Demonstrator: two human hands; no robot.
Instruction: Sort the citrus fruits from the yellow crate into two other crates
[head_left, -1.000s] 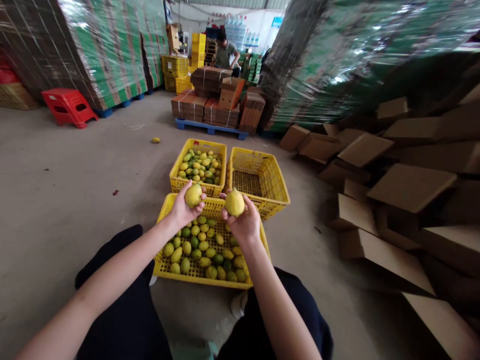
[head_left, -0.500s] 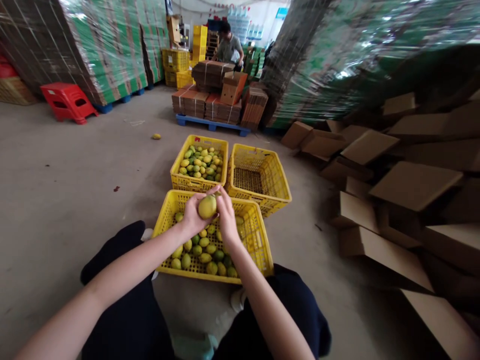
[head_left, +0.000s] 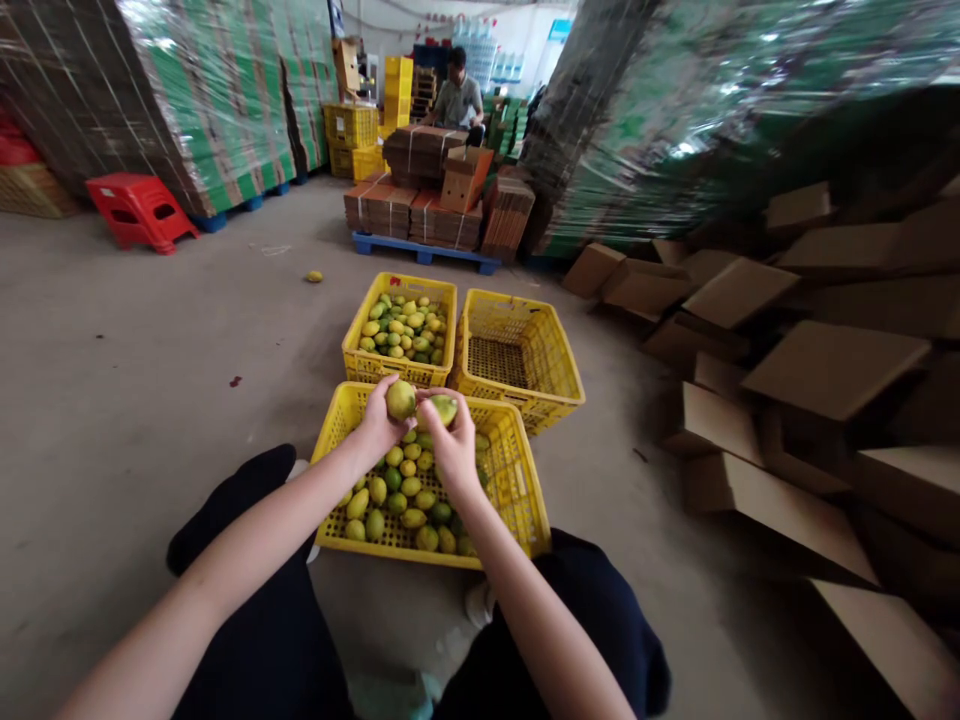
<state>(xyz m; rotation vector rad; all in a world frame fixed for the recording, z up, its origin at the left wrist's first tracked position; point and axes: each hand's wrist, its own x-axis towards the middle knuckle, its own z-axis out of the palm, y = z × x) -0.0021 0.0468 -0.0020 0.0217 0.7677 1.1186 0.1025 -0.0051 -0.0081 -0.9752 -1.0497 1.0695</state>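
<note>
My left hand (head_left: 379,418) is closed around a yellow-green lemon (head_left: 400,400). Close beside it, my right hand (head_left: 457,448) grips a greener lemon (head_left: 444,407), its thumb lying over the near side. Both hands are above the near yellow crate (head_left: 531,500), where several yellow and green lemons (head_left: 412,518) lie spread over the perforated bottom. My forearms and hands cover part of that crate.
Behind stand a yellow crate (head_left: 360,362) filled with lemons and another yellow crate (head_left: 559,365) with its bottom showing. A single lemon (head_left: 314,276) lies on the floor. Cardboard boxes (head_left: 832,370) pile up at right; a red stool (head_left: 142,212) stands left. A person (head_left: 459,100) is behind stacked cardboard.
My hands have moved apart slightly, and a second lemon now shows in my right hand. The lemon in my left hand has shifted left and up. The person behind is more upright.
</note>
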